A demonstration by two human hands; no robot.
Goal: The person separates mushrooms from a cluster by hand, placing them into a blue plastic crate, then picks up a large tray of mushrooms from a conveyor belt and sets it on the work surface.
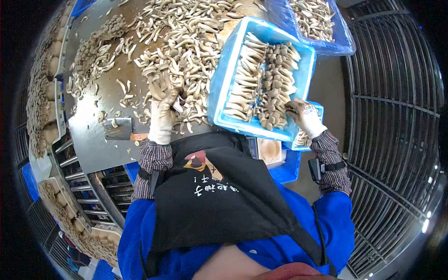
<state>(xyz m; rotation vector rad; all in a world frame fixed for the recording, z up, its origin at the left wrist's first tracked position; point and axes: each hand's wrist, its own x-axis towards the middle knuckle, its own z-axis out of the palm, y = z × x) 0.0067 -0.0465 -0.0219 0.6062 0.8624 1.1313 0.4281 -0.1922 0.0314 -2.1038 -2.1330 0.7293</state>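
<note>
White gloves with darkened fingers cover both hands. My left hand (163, 116) is closed at the near side of a heap of loose mushrooms (196, 60), its fingers curled round a few of them. Inside a light blue crate (215, 100), mushrooms (275, 79) lie in neat rows, pale stems on the left and grey-brown caps toward the right. My right hand (305, 116) reaches over the crate's right near corner, fingers bent against the caps there. Whatever those fingertips pinch is hidden.
A flat-bladed knife (119, 130) lies on the metal table (86, 144) left of my left hand. Uncut mushroom clusters (86, 56) sit farther back. Beyond the crate stands a plastic-lined blue bin (343, 39) of mushrooms. Racks of mushroom blocks (52, 112) line the left; metal bars (396, 100) run along the right.
</note>
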